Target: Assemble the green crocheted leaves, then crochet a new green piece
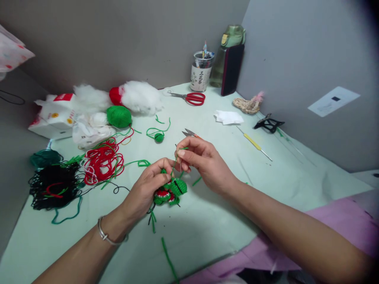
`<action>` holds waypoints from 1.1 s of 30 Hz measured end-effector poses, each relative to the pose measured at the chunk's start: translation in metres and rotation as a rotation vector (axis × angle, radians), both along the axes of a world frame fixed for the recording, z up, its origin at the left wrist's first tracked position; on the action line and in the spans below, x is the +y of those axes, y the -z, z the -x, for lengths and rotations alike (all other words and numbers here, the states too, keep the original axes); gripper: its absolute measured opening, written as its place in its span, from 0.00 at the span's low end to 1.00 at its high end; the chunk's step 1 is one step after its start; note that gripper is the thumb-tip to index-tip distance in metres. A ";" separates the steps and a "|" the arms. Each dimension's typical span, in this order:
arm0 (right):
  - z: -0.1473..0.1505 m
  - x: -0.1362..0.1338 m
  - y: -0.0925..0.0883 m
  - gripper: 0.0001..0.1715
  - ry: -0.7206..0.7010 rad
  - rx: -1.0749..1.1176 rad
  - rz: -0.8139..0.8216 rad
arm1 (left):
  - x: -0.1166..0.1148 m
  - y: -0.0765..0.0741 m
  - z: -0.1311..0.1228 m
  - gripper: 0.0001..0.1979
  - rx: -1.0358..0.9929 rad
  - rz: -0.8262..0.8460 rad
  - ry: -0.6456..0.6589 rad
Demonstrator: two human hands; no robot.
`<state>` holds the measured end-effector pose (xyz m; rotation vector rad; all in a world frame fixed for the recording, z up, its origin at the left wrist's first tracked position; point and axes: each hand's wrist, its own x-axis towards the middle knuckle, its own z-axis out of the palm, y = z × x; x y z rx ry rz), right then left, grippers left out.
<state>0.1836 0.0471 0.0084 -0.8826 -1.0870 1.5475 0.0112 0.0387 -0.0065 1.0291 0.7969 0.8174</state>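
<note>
Small green crocheted pieces (179,187) with red, white and black parts are gripped in my left hand (148,183), its thumb pressing on top. A strand of green yarn (175,162) rises from them to my right hand (197,157), where thumb and forefinger pinch it. Below those fingertips shows a thin, needle-like shaft (180,165), too fine to make out fully. Just behind my right hand lie small scissors (191,134), their handles partly covered. A small green crocheted ball (159,137) with a yarn tail rests beyond my hands.
Red yarn (103,161), black yarn (56,187), a green yarn ball (119,116) and white stuffing (142,98) crowd the left side. Red-handled scissors (195,98), a pen jar (201,75) and a bottle (217,65) stand or lie at the back. Rightward is a yellow-handled crochet hook (252,142).
</note>
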 end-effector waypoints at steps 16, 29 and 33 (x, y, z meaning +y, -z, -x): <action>-0.018 0.013 0.003 0.10 -0.033 0.219 0.261 | 0.004 0.010 0.005 0.09 0.152 -0.260 -0.059; -0.010 0.009 0.006 0.09 -0.007 0.161 0.189 | 0.002 0.016 -0.003 0.06 0.192 -0.221 -0.171; -0.009 0.008 0.005 0.09 0.021 0.105 0.125 | 0.006 0.017 0.002 0.02 0.428 -0.409 -0.231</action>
